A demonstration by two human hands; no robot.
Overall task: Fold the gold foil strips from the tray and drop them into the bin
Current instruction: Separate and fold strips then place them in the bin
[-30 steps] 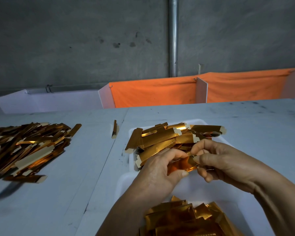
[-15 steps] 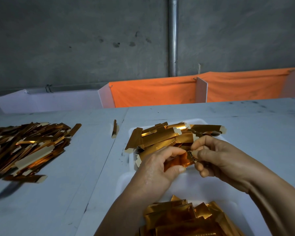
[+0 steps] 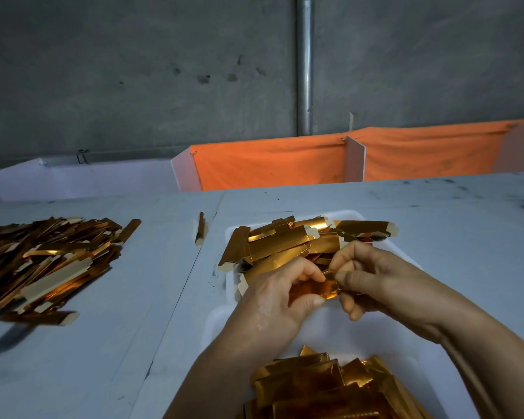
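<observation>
gold foil strip (image 3: 313, 290) is sitting between your hands, just above the white tray's (image 3: 406, 252) near edge. your left hand (image 3: 273, 300) is curling thumb and fingers around it; your right hand (image 3: 372, 279) is pinching its right end. more strips (image 3: 288, 241) are lying in the tray, and folded ones (image 3: 324, 388) are filling the bin (image 3: 360, 334) nearer you.

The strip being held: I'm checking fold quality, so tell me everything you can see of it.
The gold foil strip is shiny, orange-gold and creased, apparently partly folded. It is held above the white tray. The left hand grips its left part between thumb and fingers; the right hand pinches its right end. Most of it is hidden by fingers.
</observation>
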